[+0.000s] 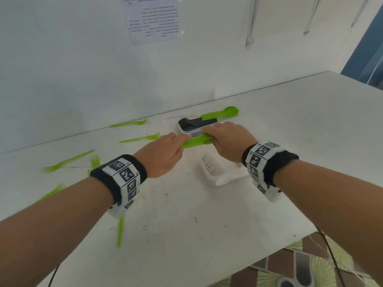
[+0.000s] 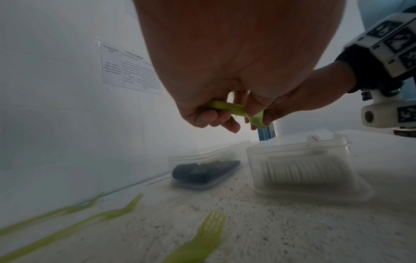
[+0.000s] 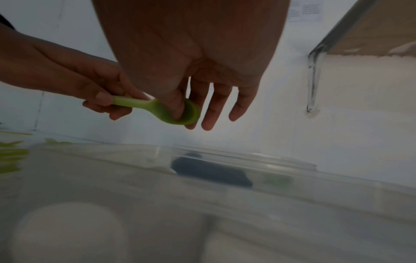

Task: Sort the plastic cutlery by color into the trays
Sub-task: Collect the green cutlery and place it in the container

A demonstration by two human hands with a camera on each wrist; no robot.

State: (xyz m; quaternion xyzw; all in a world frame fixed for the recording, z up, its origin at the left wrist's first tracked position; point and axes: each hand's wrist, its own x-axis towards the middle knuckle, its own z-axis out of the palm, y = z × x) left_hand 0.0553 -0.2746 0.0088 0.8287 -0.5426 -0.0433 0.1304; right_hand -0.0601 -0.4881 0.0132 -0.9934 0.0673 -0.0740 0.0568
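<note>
Both hands hold a lime-green plastic spoon [image 1: 196,142] above the table [image 1: 269,125]: left hand [image 1: 163,156] pinches its handle, right hand [image 1: 230,141] pinches the bowl, remaining fingers [image 3: 216,110] straight, above clear trays [image 2: 301,165].

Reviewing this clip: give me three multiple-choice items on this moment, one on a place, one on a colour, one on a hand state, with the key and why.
1. Where is the green spoon held?
A. flat on the table
B. in the air between both hands
C. inside the near tray

2. What colour is the cutlery in the far tray?
A. black
B. red
C. white

3. What does the left hand do?
A. lies flat on the table
B. pinches the spoon's handle
C. hangs idle

Key: 1 B, the right hand grips its bowl above the trays; 2 A, dark pieces show through the clear wall; 3 B, fingers close round the handle.
</note>
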